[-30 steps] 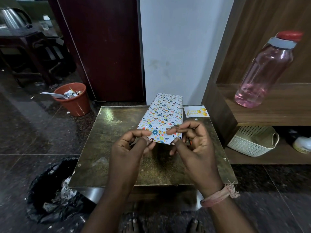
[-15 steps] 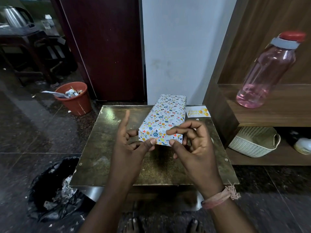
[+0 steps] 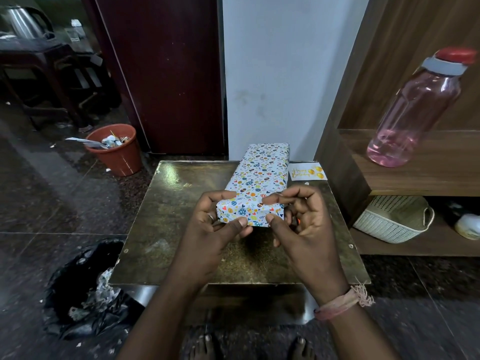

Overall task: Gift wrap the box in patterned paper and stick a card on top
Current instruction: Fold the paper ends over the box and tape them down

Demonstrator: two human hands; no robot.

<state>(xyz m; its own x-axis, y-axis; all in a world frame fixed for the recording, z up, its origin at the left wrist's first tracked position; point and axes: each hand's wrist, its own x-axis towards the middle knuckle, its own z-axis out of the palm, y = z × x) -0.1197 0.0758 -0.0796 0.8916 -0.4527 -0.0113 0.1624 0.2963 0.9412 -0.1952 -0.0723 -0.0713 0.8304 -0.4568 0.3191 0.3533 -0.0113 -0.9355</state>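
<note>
A long box (image 3: 261,175) wrapped in white paper with coloured dots and hearts lies lengthways on the brown table (image 3: 168,203). My left hand (image 3: 210,229) grips its near left corner, thumb on the end flap and index finger on top. My right hand (image 3: 298,224) grips the near right corner the same way, thumb pressing the folded end paper. A white "Happy Birthday" card (image 3: 306,172) lies flat on the table just right of the box's far half.
A pink water bottle (image 3: 415,113) stands on the wooden shelf to the right, with a white basket (image 3: 392,222) on the shelf below. An orange bin (image 3: 117,152) sits on the floor at back left. A black rubbish bag (image 3: 85,289) lies by the table's near left corner.
My left index finger, pointing up half a second ago, has come down onto the box top. Both thumbs have flattened the near end flap against the box.
</note>
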